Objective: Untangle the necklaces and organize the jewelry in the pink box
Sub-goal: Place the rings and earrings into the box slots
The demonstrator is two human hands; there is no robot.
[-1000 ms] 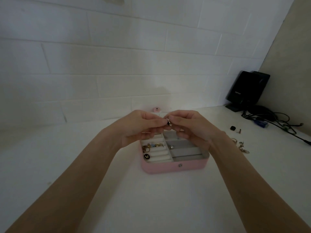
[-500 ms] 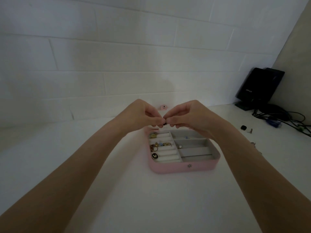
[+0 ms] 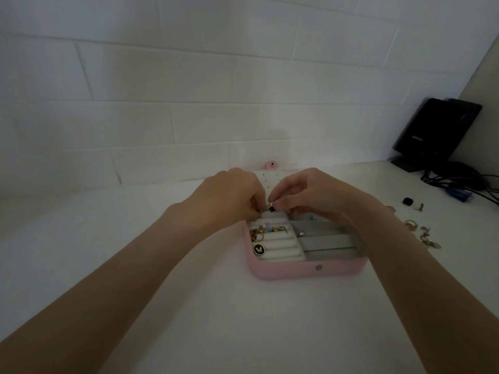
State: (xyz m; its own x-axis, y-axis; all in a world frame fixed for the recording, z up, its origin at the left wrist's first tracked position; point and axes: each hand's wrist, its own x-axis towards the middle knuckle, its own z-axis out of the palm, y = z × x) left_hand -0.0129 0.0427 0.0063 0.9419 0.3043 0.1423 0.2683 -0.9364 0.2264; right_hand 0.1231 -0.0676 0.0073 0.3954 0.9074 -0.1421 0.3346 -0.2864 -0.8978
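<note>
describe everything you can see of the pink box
The pink box lies open and flat on the white table, its lid laid back toward the wall. The shell looks like soft pink leatherette with a metal snap stud on the front wall. Inside left are white padded ring rolls holding rings and a black round charm; inside right are grey compartments. Both hands hover over its far part.

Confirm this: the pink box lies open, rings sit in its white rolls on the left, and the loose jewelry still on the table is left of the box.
One slip: in the head view the loose jewelry lies right of the pink box, not left. The box is open, and rings sit in its left-hand white rolls.
</note>
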